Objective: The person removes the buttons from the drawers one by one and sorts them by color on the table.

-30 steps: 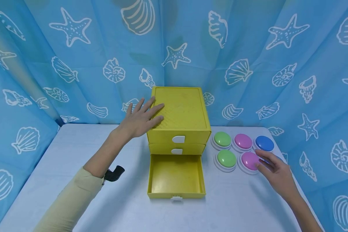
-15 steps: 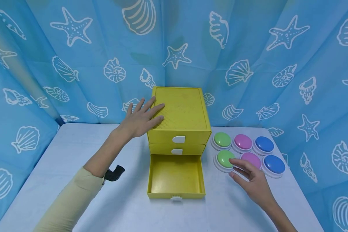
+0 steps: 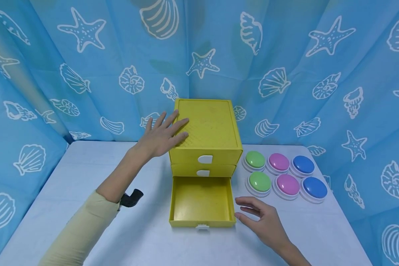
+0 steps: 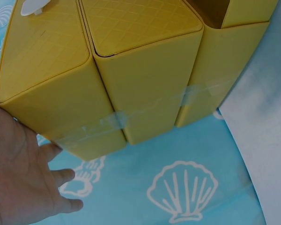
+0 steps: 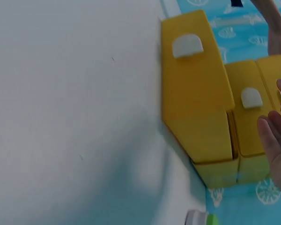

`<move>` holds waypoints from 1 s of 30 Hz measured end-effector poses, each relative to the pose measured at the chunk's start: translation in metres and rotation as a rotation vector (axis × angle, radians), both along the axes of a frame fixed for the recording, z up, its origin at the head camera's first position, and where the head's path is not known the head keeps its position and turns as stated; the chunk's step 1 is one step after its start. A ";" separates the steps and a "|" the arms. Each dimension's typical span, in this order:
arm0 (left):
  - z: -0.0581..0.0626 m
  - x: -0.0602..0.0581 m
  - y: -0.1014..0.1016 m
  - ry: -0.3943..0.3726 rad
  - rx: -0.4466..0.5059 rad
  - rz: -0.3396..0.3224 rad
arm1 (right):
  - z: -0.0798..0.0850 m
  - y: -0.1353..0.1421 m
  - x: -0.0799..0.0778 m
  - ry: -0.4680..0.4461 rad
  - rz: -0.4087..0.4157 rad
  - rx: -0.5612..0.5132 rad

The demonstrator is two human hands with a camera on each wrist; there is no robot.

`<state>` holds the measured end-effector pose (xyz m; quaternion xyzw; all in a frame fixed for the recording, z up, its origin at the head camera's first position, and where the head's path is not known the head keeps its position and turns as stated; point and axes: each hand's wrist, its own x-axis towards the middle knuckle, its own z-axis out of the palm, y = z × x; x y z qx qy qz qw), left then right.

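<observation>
A yellow cabinet of stacked drawers (image 3: 209, 125) stands at the middle of the table, its bottom drawer (image 3: 203, 207) pulled out and the upper two pushed in. My left hand (image 3: 157, 140) rests with spread fingers on the cabinet's top left edge; the left wrist view shows its fingers (image 4: 63, 176) beside the yellow side. My right hand (image 3: 264, 223), fingers loosely bent and holding nothing, is just right of the pulled-out drawer's front corner. White tabs (image 3: 205, 159) serve as drawer handles. To the right sit round domed buttons on white bases: two green (image 3: 260, 181), two pink (image 3: 287, 184), two blue (image 3: 314, 187).
A white-covered table (image 3: 126, 236) bears everything. A blue curtain with shell and starfish prints (image 3: 219, 48) hangs behind and at both sides. A black piece (image 3: 131, 198) juts from the left wrist.
My right hand has moved left from the pink and blue buttons, past the green one, to beside the pulled-out drawer. The front blue button has come into view. My left hand stays put.
</observation>
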<state>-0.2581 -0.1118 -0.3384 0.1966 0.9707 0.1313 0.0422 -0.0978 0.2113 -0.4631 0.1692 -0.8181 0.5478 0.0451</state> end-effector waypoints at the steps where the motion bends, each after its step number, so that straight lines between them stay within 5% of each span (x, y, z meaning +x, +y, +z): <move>1: 0.000 0.000 0.000 -0.001 0.000 -0.001 | -0.001 -0.003 0.002 -0.007 0.015 -0.007; 11: 0.002 0.000 0.001 -0.002 0.006 0.001 | -0.016 -0.030 0.020 -0.063 0.152 -0.059; 19: 0.002 0.001 0.001 -0.005 -0.001 0.005 | -0.025 -0.046 0.026 0.057 0.139 -0.007; 30: 0.002 0.001 0.002 -0.002 -0.003 0.007 | -0.032 -0.054 0.031 -0.161 0.099 0.149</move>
